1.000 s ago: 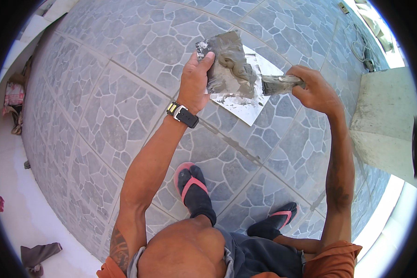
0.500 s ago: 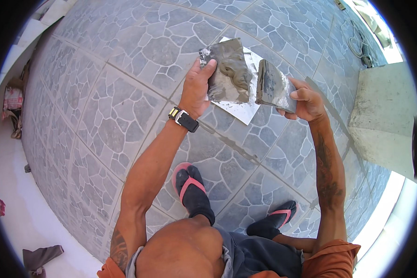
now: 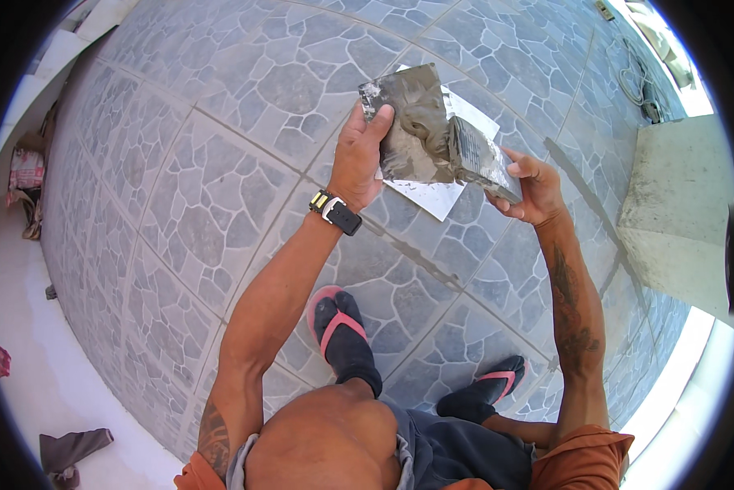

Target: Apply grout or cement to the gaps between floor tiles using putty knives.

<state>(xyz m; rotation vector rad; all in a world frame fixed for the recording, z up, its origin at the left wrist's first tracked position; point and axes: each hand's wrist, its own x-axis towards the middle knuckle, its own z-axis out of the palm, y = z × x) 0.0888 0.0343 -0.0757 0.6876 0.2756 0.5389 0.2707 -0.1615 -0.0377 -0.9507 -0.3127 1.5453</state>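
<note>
My left hand (image 3: 359, 159) is closed on the left edge of a flat rectangular plate (image 3: 395, 159), its thumb on top. Wet grey mortar (image 3: 420, 98) is smeared over the plate, with a thick ridge toward its right side. My right hand (image 3: 538, 188) grips a smaller rectangular scraper plate (image 3: 483, 159), also coated with mortar and held tilted. Its left edge meets the right edge of the mortar-covered plate. Below both lies a white sheet (image 3: 432, 200) with grey flecks; the plates hide much of it.
Stone-patterned grey floor tiles (image 3: 220, 180) have dark joint lines, one with a mortar streak (image 3: 424, 260). A pale concrete block (image 3: 669, 204) stands at right, with a coiled cable (image 3: 640, 86) beyond it. My feet wear pink-strapped flip-flops (image 3: 334, 322). A dark cloth (image 3: 73, 453) lies lower left.
The scraper plate in my right hand has moved left and now meets the mortar-covered plate. My left hand and its plate have shifted slightly right.
</note>
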